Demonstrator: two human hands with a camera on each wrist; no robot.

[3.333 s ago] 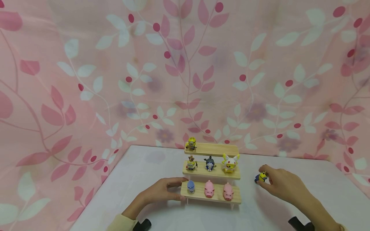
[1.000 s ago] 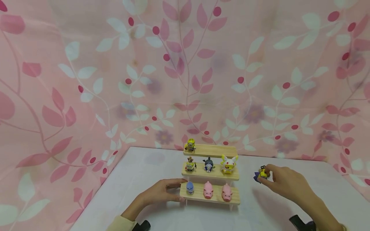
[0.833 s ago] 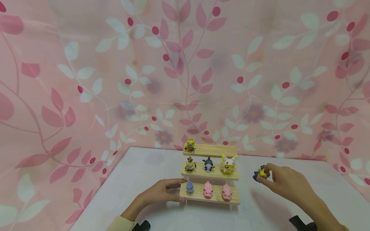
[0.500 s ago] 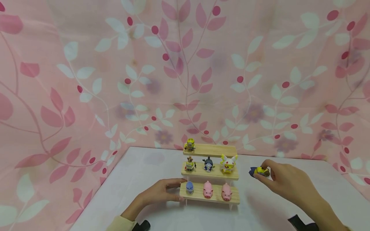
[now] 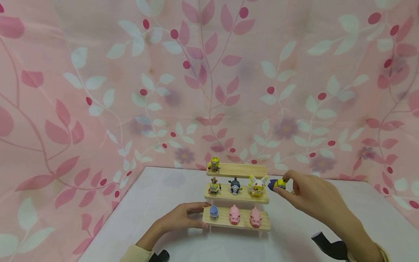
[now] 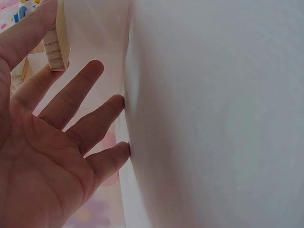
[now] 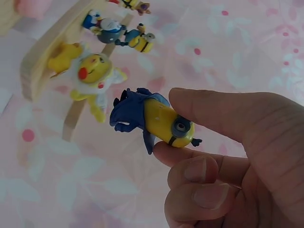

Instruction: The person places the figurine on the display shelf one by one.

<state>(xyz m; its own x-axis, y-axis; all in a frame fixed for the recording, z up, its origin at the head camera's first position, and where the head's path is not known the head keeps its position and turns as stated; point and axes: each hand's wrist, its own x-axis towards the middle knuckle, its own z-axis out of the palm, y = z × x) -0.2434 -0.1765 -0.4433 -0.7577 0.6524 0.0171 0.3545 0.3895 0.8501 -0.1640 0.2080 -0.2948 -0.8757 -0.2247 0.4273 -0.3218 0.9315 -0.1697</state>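
Note:
My right hand (image 5: pixel 315 196) pinches a yellow Minion figurine (image 7: pixel 161 118) with blue clothes between thumb and forefinger. The toy is tipped sideways, blue end toward the shelf, just right of the middle tier in the head view. A three-tier wooden display shelf (image 5: pixel 243 170) stands at the table's middle. My left hand (image 5: pixel 180 220) holds the left end of its lowest tier; in the left wrist view, thumb and forefinger straddle the board end (image 6: pixel 56 52) while the other fingers spread out, two of them at the tabletop.
A Minion (image 5: pixel 214 164) stands on the top tier's left end. The middle tier bears a crowned figure (image 5: pixel 214 186), a dark-haired figure (image 5: pixel 235 187) and a white-eared yellow figure (image 5: pixel 257 186). Below sit a blue figure (image 5: pixel 214 212) and two pink pigs (image 5: pixel 234 215). A floral cloth hangs behind.
My right hand has raised the Minion figurine and brought it leftward to beside the shelf, tilting it onto its side. The left hand has kept its place on the lowest tier.

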